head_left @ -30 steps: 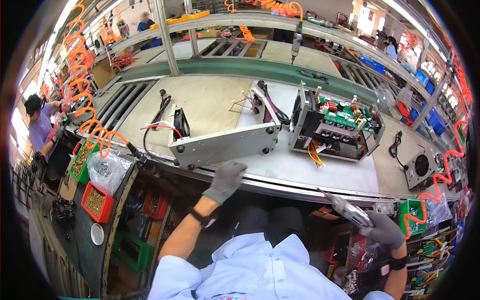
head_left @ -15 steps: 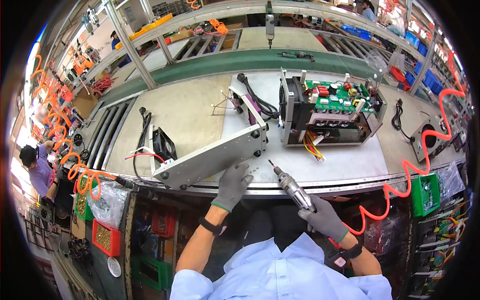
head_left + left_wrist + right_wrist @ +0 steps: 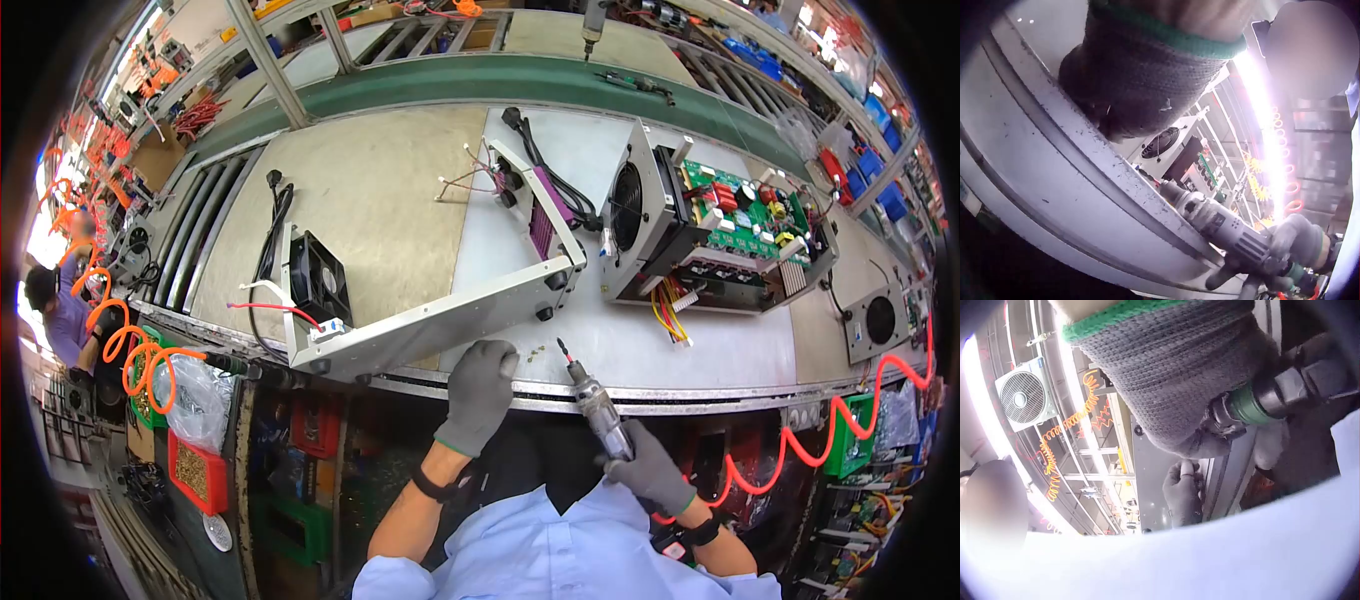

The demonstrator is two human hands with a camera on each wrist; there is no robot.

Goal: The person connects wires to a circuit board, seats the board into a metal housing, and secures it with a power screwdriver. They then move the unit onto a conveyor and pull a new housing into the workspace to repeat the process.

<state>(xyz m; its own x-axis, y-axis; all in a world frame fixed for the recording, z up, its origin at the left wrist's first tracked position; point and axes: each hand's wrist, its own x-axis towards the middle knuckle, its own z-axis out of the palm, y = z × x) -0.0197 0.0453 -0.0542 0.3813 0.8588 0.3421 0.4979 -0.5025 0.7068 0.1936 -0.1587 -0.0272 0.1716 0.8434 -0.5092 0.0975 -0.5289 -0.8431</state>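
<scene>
My grey-gloved left hand (image 3: 480, 395) rests at the front edge of the bench, fingers bent down onto the white board. Whether it pinches anything I cannot tell. Several tiny screws (image 3: 535, 353) lie just right of its fingertips. My gloved right hand (image 3: 650, 465) grips an air screwdriver (image 3: 603, 415), its bit pointing up and away over the bench edge, close to the screws. Left of centre stands a grey metal casing panel (image 3: 430, 325) with black feet, a black fan (image 3: 320, 277) at its left end. The open power unit (image 3: 715, 225), with a green circuit board, stands to the right.
Red coiled hose (image 3: 780, 460) runs right of my right hand. A red bin (image 3: 197, 472) of screws stands at lower left, a green bin (image 3: 850, 435) at right. Another fan panel (image 3: 878, 322) lies far right. A second screwdriver (image 3: 593, 35) hangs above the green belt (image 3: 420, 85).
My right hand has brought the screwdriver in from the right to beside the left hand. My left hand has come onto the board by the screws. The head view has shifted.
</scene>
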